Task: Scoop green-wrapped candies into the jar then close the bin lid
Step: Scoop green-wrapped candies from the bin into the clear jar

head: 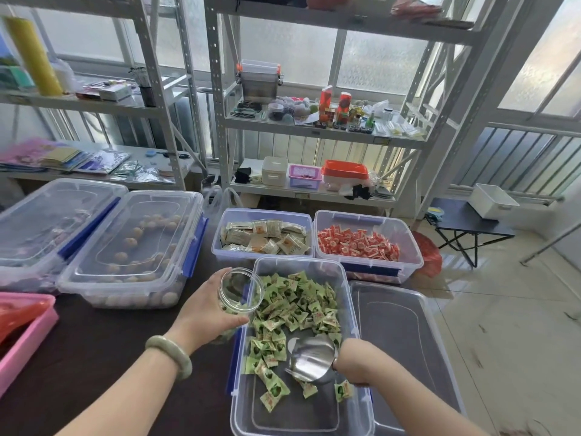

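Note:
An open clear plastic bin (347, 297) in front of me holds green-wrapped candies (295, 306), heaped at its far end and scattered nearer. My left hand (204, 313) grips a clear jar (240, 291) tilted over the bin's left rim, with a few green candies inside. My right hand (355, 361) holds a metal scoop (312, 357) low inside the bin, its mouth facing the candies. The bin's clear lid (405, 338) lies flat to the right of the bin.
Behind stand an open bin of beige packets (267, 236) and one of red candies (358, 245). Two lidded clear bins (132, 247) sit at the left, a pink tray (28, 328) at the near left. Metal shelving (314, 133) rises behind the table.

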The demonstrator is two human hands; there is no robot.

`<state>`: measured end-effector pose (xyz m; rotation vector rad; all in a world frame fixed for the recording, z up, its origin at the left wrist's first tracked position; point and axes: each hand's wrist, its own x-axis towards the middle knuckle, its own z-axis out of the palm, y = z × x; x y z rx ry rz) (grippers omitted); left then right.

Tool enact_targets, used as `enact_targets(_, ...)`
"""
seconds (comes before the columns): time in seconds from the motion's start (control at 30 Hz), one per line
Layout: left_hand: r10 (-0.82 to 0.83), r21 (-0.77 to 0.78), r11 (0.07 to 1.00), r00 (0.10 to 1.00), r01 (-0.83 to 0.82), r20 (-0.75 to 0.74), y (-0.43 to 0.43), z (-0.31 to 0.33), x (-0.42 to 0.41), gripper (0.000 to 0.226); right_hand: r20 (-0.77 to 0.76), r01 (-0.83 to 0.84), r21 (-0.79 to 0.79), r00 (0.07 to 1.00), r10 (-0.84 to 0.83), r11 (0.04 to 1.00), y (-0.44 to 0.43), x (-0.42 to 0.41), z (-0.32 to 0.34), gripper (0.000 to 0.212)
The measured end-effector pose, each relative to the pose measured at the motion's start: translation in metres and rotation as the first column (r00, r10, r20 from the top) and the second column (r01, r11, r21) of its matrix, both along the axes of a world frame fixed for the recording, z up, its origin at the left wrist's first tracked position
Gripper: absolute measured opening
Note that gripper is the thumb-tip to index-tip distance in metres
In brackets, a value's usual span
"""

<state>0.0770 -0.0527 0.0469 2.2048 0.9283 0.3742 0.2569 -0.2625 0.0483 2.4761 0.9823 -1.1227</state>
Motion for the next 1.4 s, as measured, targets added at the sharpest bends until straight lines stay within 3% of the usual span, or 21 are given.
enact_targets(0.17, -0.003, 0.002, 1.0, 1.0, 0.003, -0.003, 0.002, -0.002, 0.0, 0.104, 0.011, -0.256, -0.077, 0.966, 0.257, 0.964, 0.01, -0.008, -0.013, 0.026)
enact_targets(0.23, -0.003, 0.005, 1.0, 1.0, 0.003, -0.006, 0.003, -0.002, 0.0, 0.104, -0.028, -0.137, -0.128, 0.99, 0.135, 0.982, 0.016, -0.013, -0.015, 0.014)
enact_targets(0.3, -0.007, 0.005, 1.0, 1.0, 0.007, -0.005, 0.004, -0.002, 0.001, 0.104, -0.068, 0.061, 0.023, 0.996, -0.059, 0.998, 0.018, -0.011, -0.035, 0.02)
enact_targets(0.37, -0.008, 0.001, 1.0, 1.0, 0.008, -0.002, 0.005, -0.003, 0.0, 0.104, -0.012, 0.034, 0.127, 0.999, -0.033, 0.991, 0.023, -0.012, -0.039, 0.035)
enact_targets(0.4, -0.007, -0.004, 1.0, 1.0, 0.007, 0.0, 0.005, -0.003, 0.0, 0.104, -0.05, 0.122, 0.096, 0.992, -0.117, 0.988, 0.028, -0.015, -0.038, 0.037)
enact_targets(0.43, -0.004, -0.01, 1.0, 1.0, 0.004, 0.001, 0.006, -0.003, 0.0, 0.104, -0.033, 0.106, 0.109, 0.994, -0.103, 0.988, 0.032, -0.016, -0.041, 0.038)
enact_targets(0.5, -0.001, -0.019, 1.0, 1.0, 0.001, 0.0, 0.007, -0.003, 0.0, 0.104, -0.031, -0.034, 0.082, 0.999, 0.037, 0.996, 0.04, -0.016, -0.046, 0.04)
enact_targets(0.57, -0.001, -0.028, 1.0, 1.0, 0.001, -0.004, 0.007, -0.003, 0.0, 0.104, -0.121, 0.194, 0.143, 0.977, -0.178, 0.97, 0.048, -0.014, -0.063, 0.03)
enact_targets(0.63, 0.001, -0.048, 0.999, 1.0, -0.001, 0.003, 0.007, -0.004, 0.0, 0.103, -0.249, 0.468, 0.261, 0.878, -0.41, 0.844, 0.053, -0.015, -0.078, 0.025)
enact_targets(0.73, 0.003, -0.066, 0.998, 1.0, -0.003, 0.002, 0.008, -0.005, 0.0, 0.102, -0.445, 0.748, 0.258, 0.653, -0.612, 0.611, 0.06, -0.023, -0.089, 0.034)
enact_targets(0.87, 0.007, -0.066, 0.998, 1.0, -0.007, 0.006, 0.01, -0.006, 0.0, 0.102, -0.67, 0.922, 0.124, 0.351, -0.654, 0.368, 0.063, -0.026, -0.108, 0.023)
enact_targets(0.93, 0.012, -0.064, 0.998, 1.0, -0.011, 0.011, 0.012, -0.006, -0.001, 0.103, -0.719, 0.943, 0.093, 0.284, -0.634, 0.318, 0.064, -0.027, -0.112, 0.024)
enact_targets(1.17, 0.028, -0.053, 0.998, 1.0, -0.028, -0.003, 0.014, -0.004, -0.004, 0.104, -0.683, 0.913, 0.202, 0.391, -0.617, 0.354, 0.067, -0.03, -0.115, 0.018)
enact_targets(1.27, 0.029, -0.046, 0.998, 1.0, -0.029, -0.008, 0.014, -0.005, -0.005, 0.104, -0.657, 0.907, 0.216, 0.409, -0.633, 0.362, 0.059, -0.028, -0.11, 0.026)
enact_targets(1.4, 0.029, -0.045, 0.999, 0.999, -0.03, -0.016, 0.014, -0.006, -0.005, 0.103, -0.572, 0.827, 0.292, 0.553, -0.606, 0.481, 0.044, -0.024, -0.104, 0.038)
